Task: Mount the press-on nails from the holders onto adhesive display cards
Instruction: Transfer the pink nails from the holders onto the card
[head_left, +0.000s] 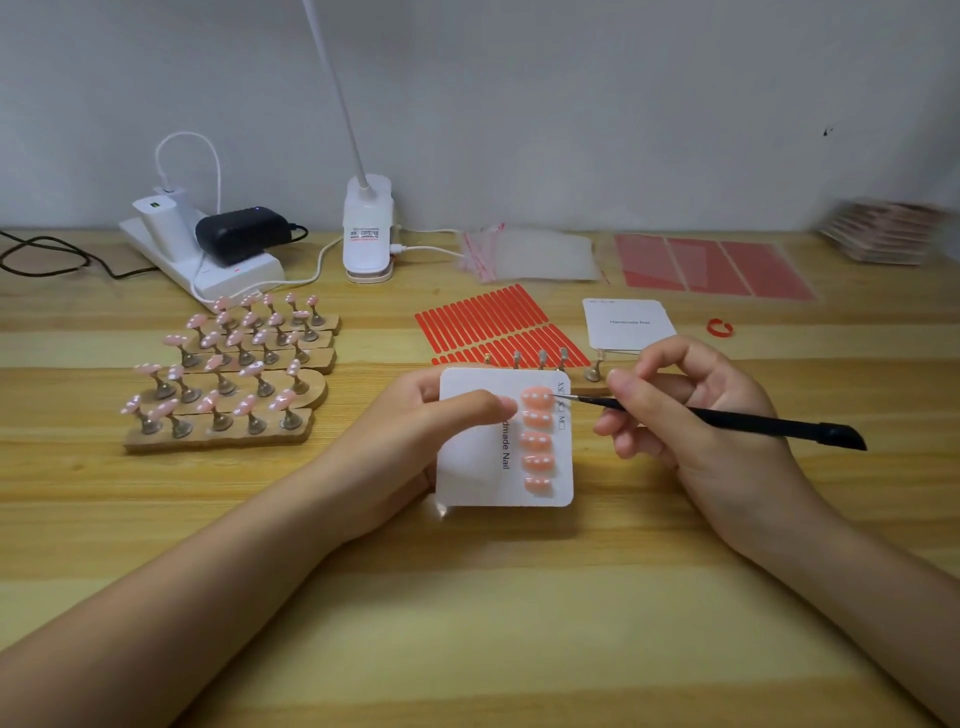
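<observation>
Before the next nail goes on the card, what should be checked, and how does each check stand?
1. Left hand grips card: ok.
2. Right hand holds black tool: ok.
3. Five nails sit in one column: ok.
4. Top nail pressed down fully: cannot tell.
5. Free space left of the column: ok.
6. More nails wait on the holders: ok.

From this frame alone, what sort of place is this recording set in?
Probably a small handmade press-on nail workbench: rows of nails on wooden holders, a "Handmade Nail" card carrying five nails, and red adhesive strips on a wooden table.
</observation>
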